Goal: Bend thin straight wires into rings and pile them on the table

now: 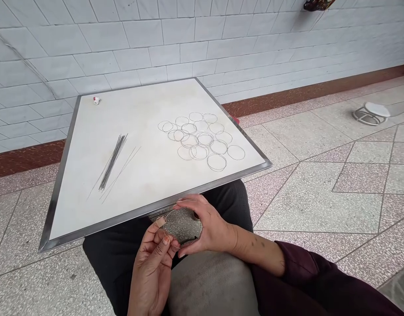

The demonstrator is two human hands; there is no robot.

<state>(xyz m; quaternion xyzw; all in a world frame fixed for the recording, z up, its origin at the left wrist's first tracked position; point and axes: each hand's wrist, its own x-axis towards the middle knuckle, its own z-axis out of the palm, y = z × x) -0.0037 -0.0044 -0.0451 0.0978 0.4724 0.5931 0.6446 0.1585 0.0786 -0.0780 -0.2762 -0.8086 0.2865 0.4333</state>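
Observation:
Over my lap, just below the table's near edge, a thin wire ring (pixel 169 213) is held between my two hands. My left hand (pixel 153 259) pinches its left side between thumb and fingers; one fingertip wears a tan bandage (pixel 160 221). Curved in a C shape, my right hand (pixel 211 228) spans the ring from top to bottom and hides its right side. On the white table (pixel 146 109), a bundle of straight wires (pixel 113 162) lies at left, with a few loose wires (pixel 123 169) beside it. Several wire rings (pixel 217 162) lie overlapping at right.
A small white figure with red on it (pixel 96 101) stands at the table's far left corner. The metal table rim (pixel 156 216) runs just beyond my hands. A tiled wall (pixel 139 39) backs the table, and a low white stool (pixel 371 113) stands on the floor far right.

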